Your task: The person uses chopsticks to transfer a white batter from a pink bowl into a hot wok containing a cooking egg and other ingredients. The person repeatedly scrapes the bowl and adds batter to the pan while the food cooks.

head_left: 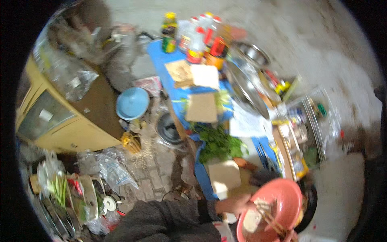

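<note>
fingers of the left hand (236,203) curl over the rim of the pink bowl (282,197) at about nine o'clock on it, holding it; the right hand (288,237) shows only at the picture's bottom edge, and seems closed on the chopsticks (270,220), though blur keeps me from being sure. the bowl sits at five o'clock in the view, tilted over a dark pan (310,201) beside it.

risk, as i judge it: the bowl is gripped by one edge alone, so a firm stir could tip it and spill the pale batter-like stuff (253,220) inside onto the counter (203,177) or the floor (153,165).

going down in size: the blue counter runs from twelve to six o'clock, carrying bottles (201,36) at its far end, cardboard pieces (201,107) and leafy greens (217,143). a steel basin (252,52) at one o'clock looks empty. a light blue bowl (132,103) at ten o'clock, on the floor side, shows nothing inside. a small dark pot (169,129) stands just beside the counter.
</note>
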{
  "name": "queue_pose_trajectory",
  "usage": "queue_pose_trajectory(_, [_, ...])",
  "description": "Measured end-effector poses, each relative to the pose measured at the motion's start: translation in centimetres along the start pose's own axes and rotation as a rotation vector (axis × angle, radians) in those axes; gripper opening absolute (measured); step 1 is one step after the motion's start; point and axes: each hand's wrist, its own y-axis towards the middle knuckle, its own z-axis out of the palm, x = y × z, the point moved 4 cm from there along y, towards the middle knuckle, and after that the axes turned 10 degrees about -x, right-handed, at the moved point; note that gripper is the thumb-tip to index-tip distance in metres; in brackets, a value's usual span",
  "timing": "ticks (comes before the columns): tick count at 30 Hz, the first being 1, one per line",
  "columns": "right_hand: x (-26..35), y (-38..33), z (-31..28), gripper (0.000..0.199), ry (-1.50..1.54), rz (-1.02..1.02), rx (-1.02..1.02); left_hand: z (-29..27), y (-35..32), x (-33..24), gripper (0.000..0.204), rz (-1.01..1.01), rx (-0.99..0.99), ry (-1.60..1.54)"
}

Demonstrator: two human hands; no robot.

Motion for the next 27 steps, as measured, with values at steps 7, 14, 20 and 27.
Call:
queue_pose_trajectory(7, [1.8, 1.2, -3.8, 0.02, -0.181, -0.149, -0.125, 2.0, -1.3, -2.7, 0.035, -0.203, -0.011, -0.407])
queue_pose_trajectory(14, [-1.6, 5.2, -7.5, 0.008, -0.058, -0.464, 0.09, 5.6, -1.4, -2.5, 0.036, -0.355, -0.104, -0.393])
queue_pose_trajectory(20, [-2.0, 6.1, -8.4, 0.011, -0.053, -0.6, 0.173, 7.8, -0.9, -4.5, 0.039, -0.357, -0.121, -0.394])
queue_pose_trajectory(27, [-1.6, 6.1, -8.7, 0.007, -0.164, -0.656, 0.207, 9.2, 0.1, -4.8, 0.041, -0.371, -0.05, -0.441])
